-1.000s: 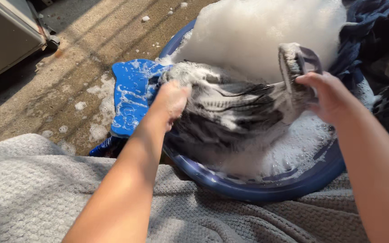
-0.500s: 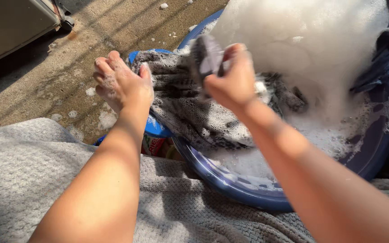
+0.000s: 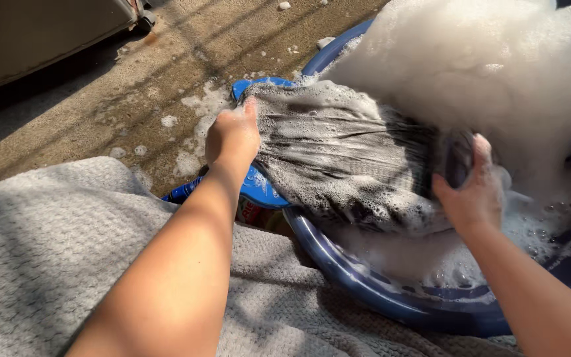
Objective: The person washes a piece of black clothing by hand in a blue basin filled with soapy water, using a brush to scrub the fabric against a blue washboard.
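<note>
Left hand (image 3: 232,137) fingers clamp the soapy grey garment (image 3: 338,158); right hand (image 3: 474,192) grips a scrub brush (image 3: 454,158) on it.

The left arm reaches forward from the lower left, bare to the elbow, forearm nearly straight; the left hand (image 3: 233,135) is turned palm down, fingers curled shut in a grip, knuckles up and flecked with suds; the right arm comes in from the lower right corner, wrist bent slightly inward; the right hand (image 3: 472,192) is closed too, thumb raised along the top, its fingertips hidden.
</note>
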